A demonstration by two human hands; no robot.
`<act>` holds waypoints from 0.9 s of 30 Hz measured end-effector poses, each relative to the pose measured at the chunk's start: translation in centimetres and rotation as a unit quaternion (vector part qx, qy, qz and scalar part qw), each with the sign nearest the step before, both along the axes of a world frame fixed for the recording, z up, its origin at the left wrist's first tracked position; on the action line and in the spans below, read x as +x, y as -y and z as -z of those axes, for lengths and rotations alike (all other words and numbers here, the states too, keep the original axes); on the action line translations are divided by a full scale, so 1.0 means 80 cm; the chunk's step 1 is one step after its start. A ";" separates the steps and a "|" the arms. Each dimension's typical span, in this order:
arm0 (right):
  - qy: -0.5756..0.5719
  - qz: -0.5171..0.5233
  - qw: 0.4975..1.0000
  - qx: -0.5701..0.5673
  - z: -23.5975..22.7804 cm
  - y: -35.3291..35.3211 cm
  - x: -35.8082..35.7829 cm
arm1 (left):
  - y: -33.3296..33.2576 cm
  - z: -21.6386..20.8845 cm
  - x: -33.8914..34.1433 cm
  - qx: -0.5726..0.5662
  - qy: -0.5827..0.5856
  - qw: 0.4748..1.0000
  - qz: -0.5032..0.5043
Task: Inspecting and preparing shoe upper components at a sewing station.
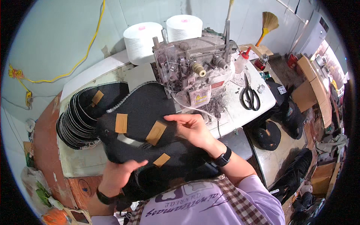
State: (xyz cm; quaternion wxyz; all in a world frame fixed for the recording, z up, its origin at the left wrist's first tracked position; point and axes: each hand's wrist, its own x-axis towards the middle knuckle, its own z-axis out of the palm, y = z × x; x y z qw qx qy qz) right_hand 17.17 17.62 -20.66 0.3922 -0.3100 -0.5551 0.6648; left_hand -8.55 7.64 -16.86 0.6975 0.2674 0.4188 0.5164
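Nearest, lilac shirt with dark printed lettering. Right grip grasps right side of tan-labelled black fabric before the machine, which bears red and pale printed labels; left grip below, fingers hidden, hold cannot be told.

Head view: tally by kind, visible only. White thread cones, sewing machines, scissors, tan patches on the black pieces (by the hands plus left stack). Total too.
White thread cones: 2
Sewing machine: 1
Scissors: 1
Tan patches on black pieces: 4
Total: 8
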 end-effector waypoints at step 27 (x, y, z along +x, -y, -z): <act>0.121 0.139 0.878 0.442 0.001 0.021 0.021 | -0.106 -0.013 0.040 0.100 0.141 0.981 0.083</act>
